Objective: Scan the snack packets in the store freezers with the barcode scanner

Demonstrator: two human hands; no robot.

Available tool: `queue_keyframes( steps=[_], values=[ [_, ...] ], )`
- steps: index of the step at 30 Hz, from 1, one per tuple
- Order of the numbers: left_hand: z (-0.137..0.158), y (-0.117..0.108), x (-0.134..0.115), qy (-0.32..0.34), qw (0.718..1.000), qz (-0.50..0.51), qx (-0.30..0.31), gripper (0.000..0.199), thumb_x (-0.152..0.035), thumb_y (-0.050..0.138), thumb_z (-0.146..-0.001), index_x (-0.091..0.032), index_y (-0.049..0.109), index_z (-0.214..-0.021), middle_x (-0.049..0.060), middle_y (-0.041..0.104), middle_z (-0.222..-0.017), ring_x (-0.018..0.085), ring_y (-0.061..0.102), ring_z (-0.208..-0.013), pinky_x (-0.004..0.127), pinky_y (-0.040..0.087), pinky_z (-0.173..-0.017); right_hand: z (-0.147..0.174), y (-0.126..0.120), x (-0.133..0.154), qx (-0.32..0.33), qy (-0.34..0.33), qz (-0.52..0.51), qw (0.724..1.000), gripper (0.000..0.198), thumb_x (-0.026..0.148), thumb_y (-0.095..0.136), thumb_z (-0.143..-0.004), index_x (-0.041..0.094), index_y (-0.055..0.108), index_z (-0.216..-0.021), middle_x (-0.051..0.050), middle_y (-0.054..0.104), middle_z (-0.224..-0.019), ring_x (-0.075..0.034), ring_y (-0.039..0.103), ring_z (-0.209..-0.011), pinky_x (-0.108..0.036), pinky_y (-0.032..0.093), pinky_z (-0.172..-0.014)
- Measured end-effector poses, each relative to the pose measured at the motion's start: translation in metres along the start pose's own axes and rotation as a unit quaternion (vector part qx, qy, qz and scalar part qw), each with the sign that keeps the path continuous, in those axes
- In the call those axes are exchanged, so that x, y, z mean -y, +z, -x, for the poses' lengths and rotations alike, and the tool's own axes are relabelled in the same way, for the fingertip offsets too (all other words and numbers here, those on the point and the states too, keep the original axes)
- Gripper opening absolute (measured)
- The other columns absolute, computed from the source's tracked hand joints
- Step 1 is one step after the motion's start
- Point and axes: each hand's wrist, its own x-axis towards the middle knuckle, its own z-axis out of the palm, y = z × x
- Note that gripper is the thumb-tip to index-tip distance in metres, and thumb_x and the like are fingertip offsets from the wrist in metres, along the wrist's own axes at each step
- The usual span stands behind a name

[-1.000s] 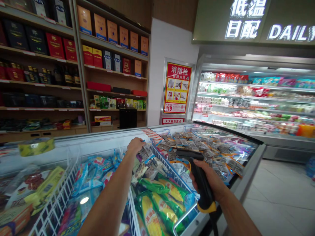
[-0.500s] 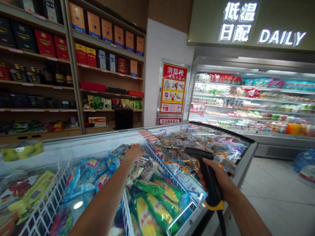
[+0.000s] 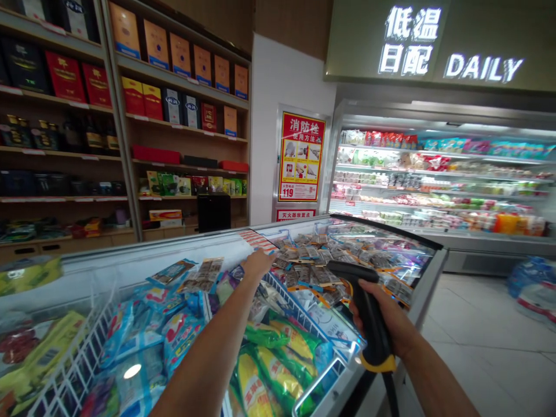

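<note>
My right hand (image 3: 386,315) is wrapped round the handle of a black and yellow barcode scanner (image 3: 371,313), its head tilted to the left over the freezer. Over the back of a white wire basket (image 3: 299,295) reaches my left hand (image 3: 258,263); its fingers are too blurred and hidden to show what they touch. Below that arm lie green and yellow corn-shaped packs (image 3: 278,370). Blue and pink ice-cream packs (image 3: 180,333) fill the compartment to the left. Brown-and-blue flat packs (image 3: 204,275) rest on top at the back.
Beyond the basket, many small brown packs (image 3: 313,255) lie under the freezer's glass (image 3: 391,237). A yellow roll of tape (image 3: 30,275) sits at the left rim. Boxed goods fill the shelves (image 3: 186,130) behind. Wrapped water bottles (image 3: 536,289) stand on the floor at the right.
My left hand has moved right, from the left side of the basket's back to its right edge. Brown-and-blue packs now show behind it. The scanner stays in my right hand.
</note>
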Motion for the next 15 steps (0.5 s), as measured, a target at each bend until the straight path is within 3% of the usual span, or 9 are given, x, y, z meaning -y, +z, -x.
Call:
queue_keyframes(
  steps=[5, 10, 12, 15],
  values=[
    [0.001, 0.028, -0.01, 0.003, 1.0, 0.018, -0.023, 0.053, -0.047, 0.062, -0.05, -0.017, 0.051, -0.093, 0.018, 0.053, -0.104, 0.035, 0.043, -0.103, 0.049, 0.026, -0.084, 0.0, 0.004, -0.003, 0.005, 0.005, 0.004, 1.0, 0.03, 0.042, 0.048, -0.07, 0.015, 0.05, -0.057, 0.001, 0.051, -0.04, -0.01, 0.046, -0.03, -0.02, 0.036, -0.028],
    [-0.002, 0.017, 0.014, -0.013, 0.999, 0.021, -0.036, 0.045, -0.028, 0.064, -0.049, -0.013, 0.053, -0.091, 0.018, 0.053, -0.104, 0.029, 0.049, -0.097, 0.032, 0.038, -0.075, -0.002, 0.012, -0.006, 0.005, 0.018, 0.002, 1.0, 0.027, 0.042, 0.049, -0.069, 0.016, 0.052, -0.066, 0.002, 0.053, -0.043, -0.01, 0.047, -0.031, -0.019, 0.036, -0.028],
    [-0.005, 0.01, 0.022, -0.009, 0.997, 0.067, -0.032, 0.031, -0.022, 0.059, -0.054, -0.013, 0.056, -0.084, 0.014, 0.058, -0.093, 0.025, 0.053, -0.09, 0.027, 0.039, -0.07, -0.002, 0.019, -0.007, 0.006, 0.018, 0.014, 1.0, 0.028, 0.042, 0.048, -0.069, 0.015, 0.051, -0.063, 0.002, 0.052, -0.042, -0.01, 0.046, -0.03, -0.019, 0.036, -0.027],
    [-0.009, 0.0, 0.026, -0.035, 0.973, 0.225, -0.022, 0.02, -0.022, 0.052, -0.062, -0.015, 0.059, -0.079, 0.007, 0.062, -0.075, 0.019, 0.057, -0.075, 0.023, 0.04, -0.06, 0.001, 0.028, -0.007, 0.018, 0.014, 0.043, 0.999, 0.03, 0.041, 0.046, -0.07, 0.014, 0.049, -0.057, 0.001, 0.051, -0.04, -0.009, 0.045, -0.029, -0.019, 0.035, -0.027]
  ],
)
